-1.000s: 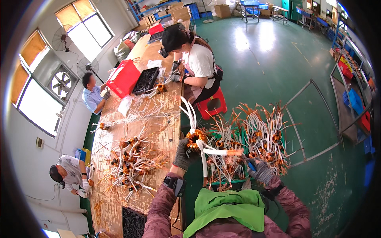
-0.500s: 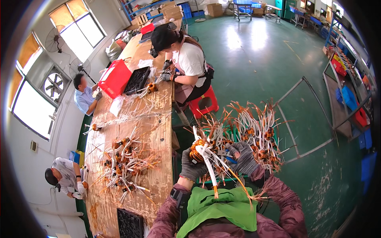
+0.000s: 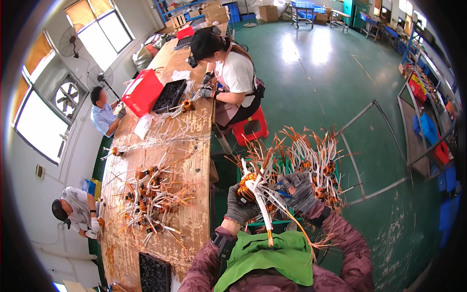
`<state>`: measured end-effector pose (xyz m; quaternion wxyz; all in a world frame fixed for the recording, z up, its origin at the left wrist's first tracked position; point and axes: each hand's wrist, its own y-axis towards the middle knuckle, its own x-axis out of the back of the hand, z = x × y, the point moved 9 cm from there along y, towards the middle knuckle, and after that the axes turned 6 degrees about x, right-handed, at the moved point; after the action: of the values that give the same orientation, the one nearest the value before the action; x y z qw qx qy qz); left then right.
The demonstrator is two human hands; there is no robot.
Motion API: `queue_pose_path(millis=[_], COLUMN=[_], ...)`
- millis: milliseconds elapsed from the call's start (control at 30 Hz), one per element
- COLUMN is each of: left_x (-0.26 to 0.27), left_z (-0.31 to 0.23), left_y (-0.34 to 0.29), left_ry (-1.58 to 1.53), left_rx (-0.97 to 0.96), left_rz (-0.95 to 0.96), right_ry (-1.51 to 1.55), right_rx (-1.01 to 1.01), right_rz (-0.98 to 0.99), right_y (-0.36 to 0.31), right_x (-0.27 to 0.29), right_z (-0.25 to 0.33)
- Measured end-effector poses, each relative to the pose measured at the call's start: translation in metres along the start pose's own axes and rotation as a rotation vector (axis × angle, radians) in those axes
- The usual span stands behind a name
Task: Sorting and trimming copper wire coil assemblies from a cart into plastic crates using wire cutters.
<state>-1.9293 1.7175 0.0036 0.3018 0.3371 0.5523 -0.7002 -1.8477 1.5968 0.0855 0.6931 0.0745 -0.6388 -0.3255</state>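
Observation:
My left hand [image 3: 242, 206], in a grey knit glove, is closed round a copper-wound ring coil [image 3: 247, 189]. White-sleeved leads with bare copper ends run from the coil down over the green apron [image 3: 267, 255] on my lap. My gloved right hand [image 3: 302, 197] is closed on a small blue-handled tool [image 3: 285, 193], beside the coil's leads. Its metal end lies among the leads, and I cannot tell its exact kind. Right behind my hands, more coils with white leads and frayed copper ends [image 3: 311, 153] stand packed in a green crate [image 3: 278, 227].
A worn wooden bench [image 3: 187, 219] runs along my left, bearing a heap of coils [image 3: 151, 199] and a black tray [image 3: 154, 272]. Farther up it are a red bin [image 3: 142, 93] and another black tray [image 3: 170, 95]. Co-workers sit around it. A metal frame [image 3: 389, 126] stands right.
The coil and both hands have shifted slightly, staying close together. My view has turned a little. At the lower left, the co-worker's gloved hands have moved.

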Motion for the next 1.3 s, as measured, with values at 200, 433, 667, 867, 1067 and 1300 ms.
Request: queue_pose_path(millis=[200,433,667,867,1067,1300], left_x=[0.016,0.024,0.021,-0.002,0.006,-0.003], left_z=[0.0,-0.008,-0.013,-0.013,-0.023,-0.016], left_y=[0.017,0.025,0.028,0.02,0.024,0.025], left_ry=[-0.096,-0.073,-0.058,-0.009,-0.018,-0.076], left_rx=[0.079,0.037,-0.022,-0.003,-0.072,-0.062], left_rz=[-0.039,-0.027,-0.048,0.079,-0.011,0.1], right_ry=[0.087,0.067,0.12,0.319,0.621,1.035], right_rx=[0.066,0.054,-0.126,-0.418,-0.62,-0.921], right_rz=[-0.018,-0.018,0.242,0.159,0.054,0.051], right_y=[0.001,0.004,-0.013,-0.04,-0.067,-0.118], right_x=[-0.005,-0.009,-0.052,-0.045,-0.084,-0.138], right_z=[-0.013,-0.009,-0.029,-0.046,-0.034,-0.047])
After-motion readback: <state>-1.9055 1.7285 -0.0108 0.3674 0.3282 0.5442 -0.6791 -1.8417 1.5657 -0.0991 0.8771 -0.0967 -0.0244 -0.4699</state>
